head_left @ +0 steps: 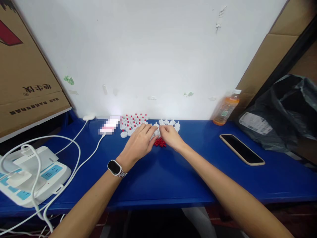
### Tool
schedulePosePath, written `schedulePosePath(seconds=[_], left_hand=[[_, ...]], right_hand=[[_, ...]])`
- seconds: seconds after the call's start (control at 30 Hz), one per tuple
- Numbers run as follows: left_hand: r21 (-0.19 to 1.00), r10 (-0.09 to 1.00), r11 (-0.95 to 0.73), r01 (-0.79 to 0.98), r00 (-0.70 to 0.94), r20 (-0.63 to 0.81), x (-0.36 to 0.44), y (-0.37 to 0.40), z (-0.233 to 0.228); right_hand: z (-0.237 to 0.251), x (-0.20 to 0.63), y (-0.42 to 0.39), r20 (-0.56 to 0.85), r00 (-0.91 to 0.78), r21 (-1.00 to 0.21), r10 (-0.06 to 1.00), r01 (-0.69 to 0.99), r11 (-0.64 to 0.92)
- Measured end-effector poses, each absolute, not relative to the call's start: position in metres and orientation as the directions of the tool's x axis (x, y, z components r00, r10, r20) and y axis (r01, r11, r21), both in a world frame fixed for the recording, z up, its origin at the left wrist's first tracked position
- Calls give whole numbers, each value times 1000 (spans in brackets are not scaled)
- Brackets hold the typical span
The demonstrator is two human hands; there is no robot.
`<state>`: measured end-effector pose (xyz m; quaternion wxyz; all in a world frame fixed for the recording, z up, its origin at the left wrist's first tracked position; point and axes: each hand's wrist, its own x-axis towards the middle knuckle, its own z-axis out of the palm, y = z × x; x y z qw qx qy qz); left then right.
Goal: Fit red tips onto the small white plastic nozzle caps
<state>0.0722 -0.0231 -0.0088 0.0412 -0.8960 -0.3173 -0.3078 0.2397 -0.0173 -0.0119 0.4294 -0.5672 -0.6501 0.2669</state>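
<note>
Both hands meet at the far middle of the blue table top [158, 178], fingertips together over a small white plastic cap [157, 132] that sits just where the left hand [138, 143] and the right hand [170, 137] touch. The fingers of both are curled into a pinch around that spot, but the piece is so small that I cannot tell which hand actually grips it or whether either hand carries one of the red bits. Directly under and between the two hands, on the near side of the fingertips, lies a loose heap of tiny red plastic plugs [160, 142]. Beyond the left hand's fingers stands a cluster of white caps already fitted with red plugs [133, 121]; beyond the right hand's fingers is a short row of plain white caps without red [169, 123]. Judging by this layout, the work goes best with both wrists resting on the table for steadiness, one hand holding the cap level while the other presses a plug straight down, not at a slant, and with the forearms kept off the red heap so it does not scatter. A smartwatch [114, 167] is on the left wrist; a dark phone [241, 149] lies well to the right.
</note>
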Motion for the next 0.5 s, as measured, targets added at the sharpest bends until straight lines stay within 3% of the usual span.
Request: schedulePosePath(seconds=[0.07,0.13,0.2,0.23,0.3,0.37,0.43,0.5], left_hand=[[274,596,-785,556,557,578,72,-24,-9],[567,701,-710,418,491,517,73,-22,-9],[856,798,-491,162,477,368,76,-20,-9],[941,821,-336,31,499,277,78,-19,-9],[990,827,-49,-131,550,114,81,-18,-8],[987,835,83,-137,550,6,82,-18,-9],[999,866,15,-36,501,5,81,-18,-10],[975,889,-198,105,437,134,78,-20,-12]], right_hand=[[-11,239,-20,319,-16,-815,948,505,283],[-10,239,-24,395,-56,-778,917,511,366],[-9,237,-28,443,-88,-744,892,519,421],[-9,235,-30,458,-93,-732,884,525,434],[-9,232,-33,482,-100,-705,870,546,453],[-11,229,-35,495,-128,-675,859,566,473],[-13,227,-34,489,-150,-669,859,568,480],[-16,227,-32,482,-125,-699,867,542,467]])
